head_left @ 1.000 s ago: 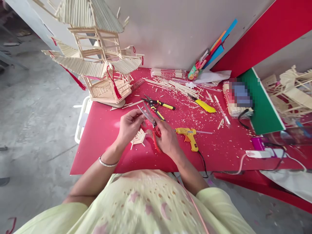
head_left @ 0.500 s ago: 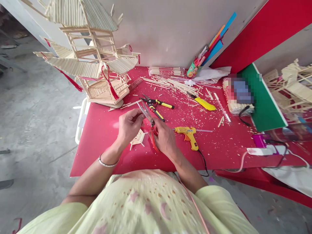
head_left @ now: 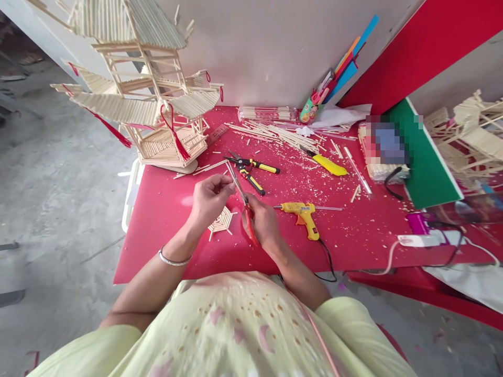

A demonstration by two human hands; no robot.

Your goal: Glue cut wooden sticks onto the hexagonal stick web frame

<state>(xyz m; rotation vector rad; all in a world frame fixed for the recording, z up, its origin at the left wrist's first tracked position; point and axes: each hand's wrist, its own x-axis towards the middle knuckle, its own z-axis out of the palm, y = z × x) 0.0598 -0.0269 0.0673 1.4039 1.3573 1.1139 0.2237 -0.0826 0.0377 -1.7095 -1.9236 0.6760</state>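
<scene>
Red-handled scissors are clamped in the right hand on my feed. The left hand pinches its fingertips together (on what, I can't tell).

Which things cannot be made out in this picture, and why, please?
In the head view:
Anything pinched in the left hand: too small, and the hand covers it.
Part of the scissors: behind the right hand.
Top of the stick pagoda: cut off by the upper edge.
Dark item on the stick pack: pixelated.
Second stick model: cut off by the right edge.
</scene>
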